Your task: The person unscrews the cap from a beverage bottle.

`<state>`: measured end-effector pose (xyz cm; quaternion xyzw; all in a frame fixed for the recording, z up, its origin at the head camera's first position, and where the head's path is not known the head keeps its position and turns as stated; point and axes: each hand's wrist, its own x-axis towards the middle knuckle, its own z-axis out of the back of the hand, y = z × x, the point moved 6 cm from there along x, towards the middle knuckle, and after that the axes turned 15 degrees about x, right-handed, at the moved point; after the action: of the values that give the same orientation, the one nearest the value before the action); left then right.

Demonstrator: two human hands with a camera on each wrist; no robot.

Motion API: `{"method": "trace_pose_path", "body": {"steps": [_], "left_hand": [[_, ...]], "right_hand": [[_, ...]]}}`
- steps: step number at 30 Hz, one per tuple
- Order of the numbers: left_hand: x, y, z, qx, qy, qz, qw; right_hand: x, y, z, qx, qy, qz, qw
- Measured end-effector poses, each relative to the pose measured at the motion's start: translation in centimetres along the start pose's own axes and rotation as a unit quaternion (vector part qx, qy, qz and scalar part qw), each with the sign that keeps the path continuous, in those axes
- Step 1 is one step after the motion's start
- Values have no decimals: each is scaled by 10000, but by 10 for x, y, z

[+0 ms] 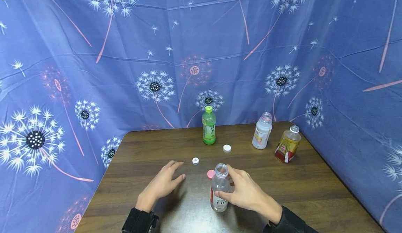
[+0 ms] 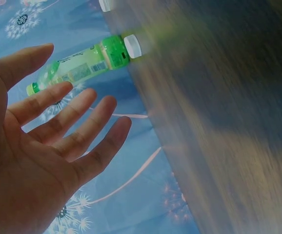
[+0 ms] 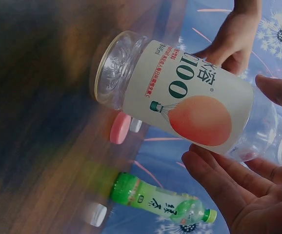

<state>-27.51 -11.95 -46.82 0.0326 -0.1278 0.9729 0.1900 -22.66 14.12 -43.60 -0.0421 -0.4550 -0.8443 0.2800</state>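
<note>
My right hand [image 1: 245,191] holds a clear, uncapped plastic bottle [image 1: 219,187] with a white label, thumb on one side and fingers on the other. In the right wrist view the bottle [image 3: 190,97] shows a pinkish-red balloon picture; whether its base touches the table is hard to tell. Just behind it lies a pink cap [image 1: 210,174], partly covered by the bottle. My left hand [image 1: 161,184] holds nothing, its fingers spread and slightly bent in the left wrist view. Closest to its fingertips is a small white cap [image 1: 195,161] on the table.
A green tea bottle [image 1: 209,126] with its cap on stands at the table's back. Before it lies a wider white cap [image 1: 227,148]. At the back right are an uncapped white bottle [image 1: 262,131] and an open yellow-red labelled bottle [image 1: 287,145]. A blue cloth [image 1: 176,51] hangs behind the table.
</note>
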Motion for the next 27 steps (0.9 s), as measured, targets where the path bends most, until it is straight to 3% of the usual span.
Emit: {"method": "trace_pose_path", "body": {"steps": [20,27], "left_hand": [[38,-42,-3,612,-5,-845,9945],[57,-59,-8,824,-16,-1214,9892]], "right_hand": [[-13,-3,9,-201,-106,-75,9997],[-15,-4,9,69,-69,-138,9999]]}}
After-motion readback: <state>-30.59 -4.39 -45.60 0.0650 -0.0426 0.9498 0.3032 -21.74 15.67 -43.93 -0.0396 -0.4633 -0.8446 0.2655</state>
